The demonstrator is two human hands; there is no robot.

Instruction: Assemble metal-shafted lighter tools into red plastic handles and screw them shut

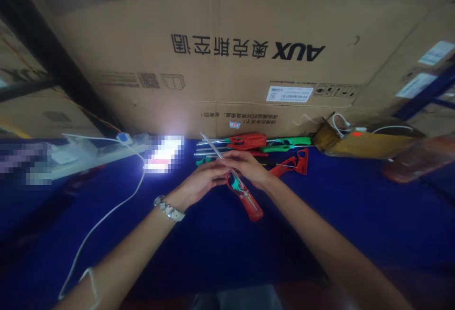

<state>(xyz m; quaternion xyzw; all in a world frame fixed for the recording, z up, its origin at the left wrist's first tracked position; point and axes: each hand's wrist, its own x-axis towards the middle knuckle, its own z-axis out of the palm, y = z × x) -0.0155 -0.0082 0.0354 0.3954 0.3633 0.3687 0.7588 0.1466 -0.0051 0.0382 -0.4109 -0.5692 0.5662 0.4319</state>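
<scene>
My left hand [204,180] and my right hand [249,167] meet over the blue table [355,215], both gripping one red-handled tool [247,198] with a thin silver metal rod [211,145] that sticks up and away to the left. The tool's red handle points down towards me and has a teal part near my fingers. A silver watch [169,209] sits on my left wrist. Just behind my hands lies a row of similar tools with red handles [249,141] and green handles [286,144], plus a loose red handle [296,164].
A big cardboard box [227,63] stands along the back of the table. A lit phone screen [164,154] and a white cable [106,215] lie at the left with a white power strip [88,151]. A brown pouch [355,143] lies at the right.
</scene>
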